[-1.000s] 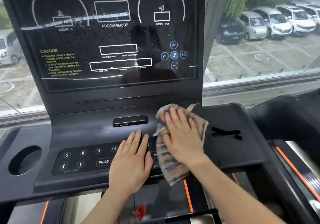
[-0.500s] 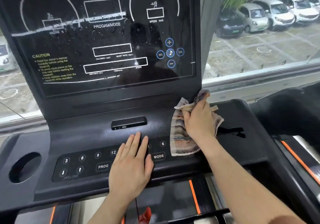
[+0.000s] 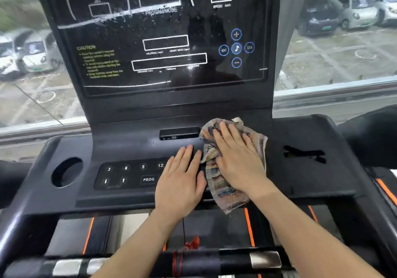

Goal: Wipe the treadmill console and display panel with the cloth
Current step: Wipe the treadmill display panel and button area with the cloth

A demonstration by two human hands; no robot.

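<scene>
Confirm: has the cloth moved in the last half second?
Yes. The cloth slid left: it now reaches the right end of the port slot, where a gap showed before.

The left forearm (image 3: 137,243) and right forearm (image 3: 300,224) are angling inward from the lower edge, both bare. The left hand (image 3: 180,183) is lying flat, palm down, fingers straight and close together. The right hand (image 3: 238,159) is pressing palm down on the cloth (image 3: 221,188), fingers extended and slightly spread, sitting just beside the left
</scene>
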